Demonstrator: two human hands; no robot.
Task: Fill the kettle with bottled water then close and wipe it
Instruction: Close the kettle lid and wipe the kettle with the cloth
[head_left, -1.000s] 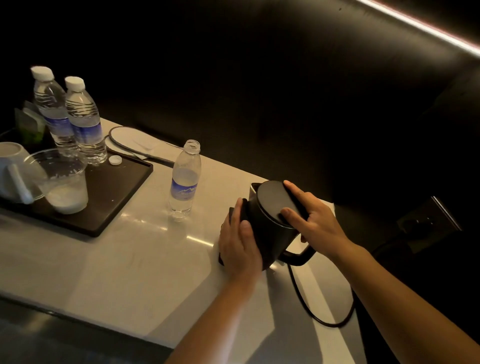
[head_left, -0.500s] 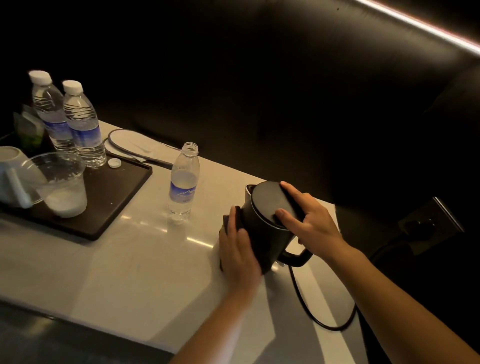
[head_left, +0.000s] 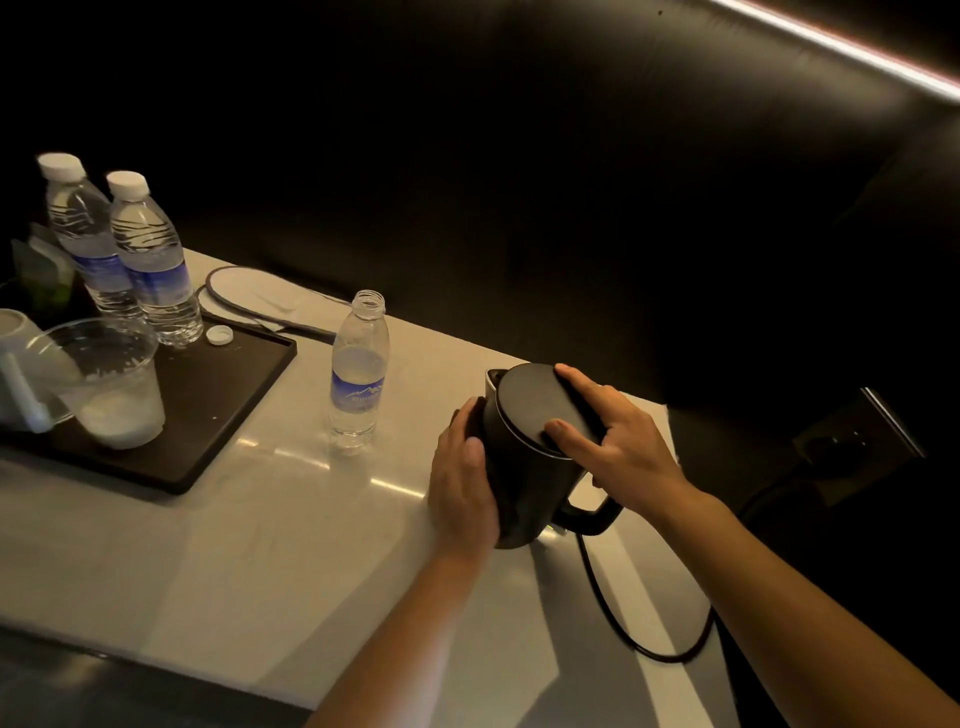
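A black electric kettle (head_left: 524, 467) stands on the white counter (head_left: 234, 545), right of centre, its lid down. My left hand (head_left: 462, 488) presses against its left side. On the lid lies my right hand (head_left: 618, 441), fingers spread across it. An open water bottle (head_left: 358, 374), partly full, stands uncapped to the kettle's left. Its white cap (head_left: 219, 335) lies on the dark tray (head_left: 208, 415).
Two capped full bottles (head_left: 150, 265) stand at the tray's back, with a clear plastic cup (head_left: 111, 384) and a white mug (head_left: 15, 374) in front. The kettle's black cord (head_left: 623, 613) loops right toward a wall socket (head_left: 852, 447). A flat white slipper (head_left: 260, 299) lies behind the tray.
The kettle and both hands stay nearly still. My right hand's fingers have shifted slightly on the lid.
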